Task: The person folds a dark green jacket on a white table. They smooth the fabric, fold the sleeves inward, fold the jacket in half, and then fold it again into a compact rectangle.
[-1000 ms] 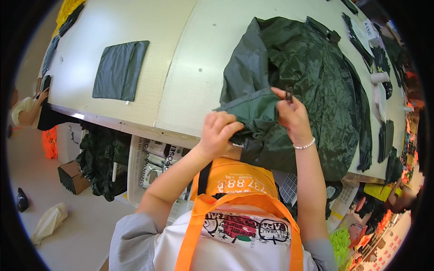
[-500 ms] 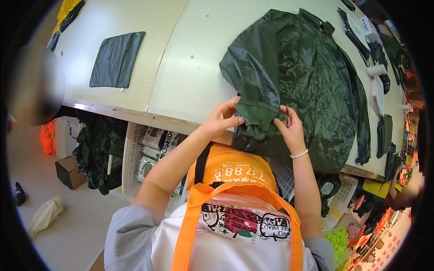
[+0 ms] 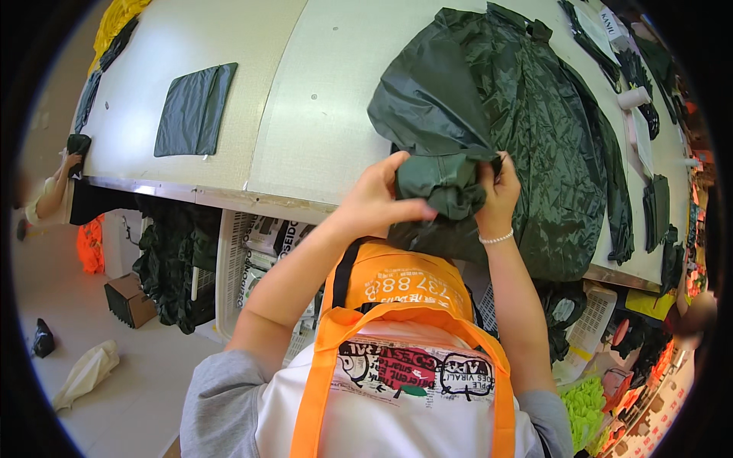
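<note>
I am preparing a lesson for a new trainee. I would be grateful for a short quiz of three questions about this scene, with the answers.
1. Fill in: On the jacket, the left hand and the right hand are at the end of one ____.
2. On which side does the person wear the bracelet? A) left B) right
3. True or false: The folded square lies to the left of the jacket.

Key: 1. sleeve; 2. B; 3. true.

White cylindrical roll [image 3: 634, 98] at right on the pale worktable [image 3: 221, 34]; white plastic crate [image 3: 228, 267] beneath its near edge; brown cardboard box [image 3: 136, 299] and cream cloth [image 3: 88, 374] on grey floor [image 3: 149, 374].
</note>
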Available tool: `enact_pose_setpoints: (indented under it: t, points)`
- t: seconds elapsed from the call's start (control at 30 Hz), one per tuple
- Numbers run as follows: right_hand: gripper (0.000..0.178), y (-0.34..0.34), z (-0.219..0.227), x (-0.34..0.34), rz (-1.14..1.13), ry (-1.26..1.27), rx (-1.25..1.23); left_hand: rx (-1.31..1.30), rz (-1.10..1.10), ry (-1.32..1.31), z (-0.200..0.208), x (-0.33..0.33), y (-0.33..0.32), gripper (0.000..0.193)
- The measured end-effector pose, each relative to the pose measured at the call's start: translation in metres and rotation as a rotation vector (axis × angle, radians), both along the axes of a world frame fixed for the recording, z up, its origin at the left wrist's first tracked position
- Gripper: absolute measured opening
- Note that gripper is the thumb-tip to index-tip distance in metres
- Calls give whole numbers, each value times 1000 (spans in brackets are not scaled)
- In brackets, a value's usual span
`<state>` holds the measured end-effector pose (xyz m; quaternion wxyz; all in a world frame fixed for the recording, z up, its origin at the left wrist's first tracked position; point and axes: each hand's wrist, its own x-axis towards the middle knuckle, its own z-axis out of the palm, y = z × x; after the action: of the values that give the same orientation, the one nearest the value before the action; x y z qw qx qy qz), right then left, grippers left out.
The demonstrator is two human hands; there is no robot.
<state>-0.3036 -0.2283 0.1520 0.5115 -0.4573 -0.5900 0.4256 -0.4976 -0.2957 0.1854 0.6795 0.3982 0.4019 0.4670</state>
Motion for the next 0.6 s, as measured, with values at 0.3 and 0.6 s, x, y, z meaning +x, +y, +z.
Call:
enact_pose_setpoints:
  t: [0.3,0.6]
  points:
    - [30,-33,48,-46,408,-323,56,181,759,528,-62,-29,83,11]
    - [25,18,17,18,-1,-1,-107,223,805,586,14,-3,28,16]
